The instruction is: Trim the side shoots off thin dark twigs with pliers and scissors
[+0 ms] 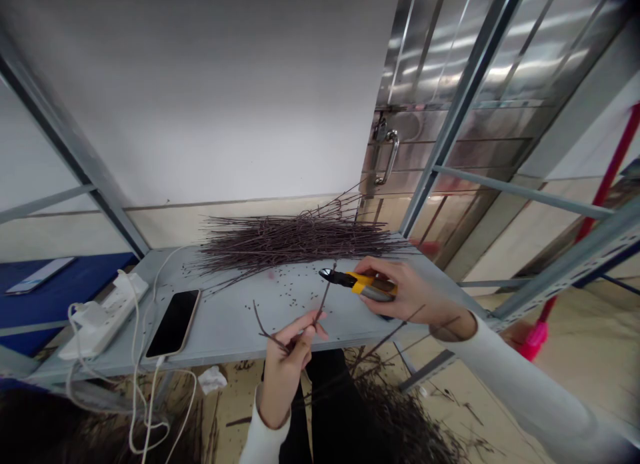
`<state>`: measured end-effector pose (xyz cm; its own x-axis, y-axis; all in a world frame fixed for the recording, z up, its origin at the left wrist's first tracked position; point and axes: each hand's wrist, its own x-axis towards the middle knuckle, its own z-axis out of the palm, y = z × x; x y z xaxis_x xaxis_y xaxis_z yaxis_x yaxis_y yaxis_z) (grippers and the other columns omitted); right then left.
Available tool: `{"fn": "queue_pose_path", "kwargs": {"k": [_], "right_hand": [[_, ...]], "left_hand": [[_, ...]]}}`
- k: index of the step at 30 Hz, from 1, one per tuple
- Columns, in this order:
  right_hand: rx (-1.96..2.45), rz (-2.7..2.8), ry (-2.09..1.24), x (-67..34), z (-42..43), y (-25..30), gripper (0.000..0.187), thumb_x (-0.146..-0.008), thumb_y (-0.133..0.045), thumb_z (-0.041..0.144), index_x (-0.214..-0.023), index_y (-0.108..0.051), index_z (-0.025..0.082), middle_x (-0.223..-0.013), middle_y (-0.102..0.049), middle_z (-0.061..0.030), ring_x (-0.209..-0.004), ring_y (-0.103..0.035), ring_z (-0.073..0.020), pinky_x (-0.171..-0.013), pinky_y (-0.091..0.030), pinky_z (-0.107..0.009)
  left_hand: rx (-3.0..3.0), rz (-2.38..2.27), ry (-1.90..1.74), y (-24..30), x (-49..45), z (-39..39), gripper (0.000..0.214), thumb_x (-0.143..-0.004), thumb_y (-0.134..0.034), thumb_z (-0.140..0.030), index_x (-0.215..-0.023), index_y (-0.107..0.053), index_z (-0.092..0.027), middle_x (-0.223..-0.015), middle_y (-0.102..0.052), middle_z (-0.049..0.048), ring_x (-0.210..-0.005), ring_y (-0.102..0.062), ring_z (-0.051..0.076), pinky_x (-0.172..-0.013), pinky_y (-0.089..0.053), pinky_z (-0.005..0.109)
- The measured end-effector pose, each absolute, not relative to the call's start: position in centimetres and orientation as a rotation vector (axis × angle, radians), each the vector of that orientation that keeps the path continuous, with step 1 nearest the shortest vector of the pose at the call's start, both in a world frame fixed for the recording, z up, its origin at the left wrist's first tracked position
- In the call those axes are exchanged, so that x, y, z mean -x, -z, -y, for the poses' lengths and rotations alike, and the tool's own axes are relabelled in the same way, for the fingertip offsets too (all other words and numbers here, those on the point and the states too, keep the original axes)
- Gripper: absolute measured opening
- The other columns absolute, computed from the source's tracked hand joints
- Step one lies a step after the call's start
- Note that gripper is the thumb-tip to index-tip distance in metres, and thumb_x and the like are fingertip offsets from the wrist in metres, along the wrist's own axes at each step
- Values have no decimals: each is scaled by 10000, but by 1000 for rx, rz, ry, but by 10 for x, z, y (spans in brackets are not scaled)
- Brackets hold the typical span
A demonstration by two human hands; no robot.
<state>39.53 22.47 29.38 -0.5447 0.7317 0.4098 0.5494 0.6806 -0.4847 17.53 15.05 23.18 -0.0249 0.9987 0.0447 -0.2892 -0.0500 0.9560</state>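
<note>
My left hand (286, 371) pinches thin dark twigs (320, 304) between thumb and fingers, just in front of the grey shelf's near edge. One twig rises toward the tip of the cutters. My right hand (407, 292) grips yellow-handled side cutters (350, 281) with dark jaws pointing left, right at the top of that twig. A large pile of the same dark twigs (295, 237) lies on the back of the grey shelf (235, 317). Small cut bits are scattered over the shelf surface.
A black phone (173, 323) on a white cable lies at the shelf's left, beside a white power strip (107, 311). More cut twigs (400, 417) litter the floor below. Metal rack uprights (450, 117) and a steel door with a handle (387, 159) stand behind.
</note>
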Motion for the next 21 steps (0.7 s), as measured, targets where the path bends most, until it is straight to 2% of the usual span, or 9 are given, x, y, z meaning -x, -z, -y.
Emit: {"fn": "queue_pose_path", "kwargs": {"k": [3,7,10,12,15,17,21], "right_hand": [[994,2266,-108,-393,-225,-284,259,-754,-583,275,-1007,-557,224,-877,-685,-31,-654,-630,-148,-583,-492,-238],[858,2179,427,-388,-227,-267,258,-804,-553,271,-1056,-547,214,-915,-700,-74,-806,-673,-211,-665,-528,-288],[770,2069,784,-386,-234,-254,268,-832,-577,288,-1083,-548,199,-857,-707,-87,-748,-668,-225,-649,-523,-316],[758,2004,893,-384,-238,-246,273,-832,-590,287,-1086,-549,195,-832,-706,-87,-702,-658,-223,-632,-518,-325],[794,1991,773,-380,-239,-237,256,-819,-576,271,-1062,-539,202,-843,-698,-88,-731,-659,-230,-644,-524,-325],[867,2031,481,-378,-235,-236,247,-793,-563,248,-1034,-523,210,-869,-687,-81,-760,-659,-218,-634,-524,-298],[1029,2046,-259,-375,-223,-240,239,-728,-577,211,-952,-493,222,-770,-631,-7,-573,-561,-124,-512,-450,-218]], "left_hand": [[-985,-1020,-1395,-233,-176,-149,536,-638,-755,-538,-998,-760,-141,-675,-659,57,-386,-239,13,-364,-183,202],[-976,-1039,-1393,-237,-180,-144,506,-661,-749,-508,-1030,-753,-160,-697,-677,67,-371,-246,7,-357,-201,202],[-976,-1042,-1370,-240,-185,-140,479,-692,-731,-478,-1052,-745,-161,-736,-695,90,-356,-254,6,-346,-203,206],[-973,-1034,-1356,-241,-187,-139,473,-708,-720,-468,-1063,-740,-157,-752,-700,101,-354,-262,9,-343,-200,208],[-971,-1020,-1368,-238,-186,-140,468,-711,-721,-469,-1059,-742,-157,-747,-697,98,-362,-258,10,-349,-194,206],[-985,-1023,-1396,-234,-184,-142,457,-709,-725,-469,-1046,-747,-159,-726,-690,88,-370,-251,12,-355,-192,205],[-1020,-1065,-1466,-228,-177,-147,433,-727,-711,-461,-1029,-750,-152,-701,-680,77,-404,-251,32,-370,-203,209]]}}
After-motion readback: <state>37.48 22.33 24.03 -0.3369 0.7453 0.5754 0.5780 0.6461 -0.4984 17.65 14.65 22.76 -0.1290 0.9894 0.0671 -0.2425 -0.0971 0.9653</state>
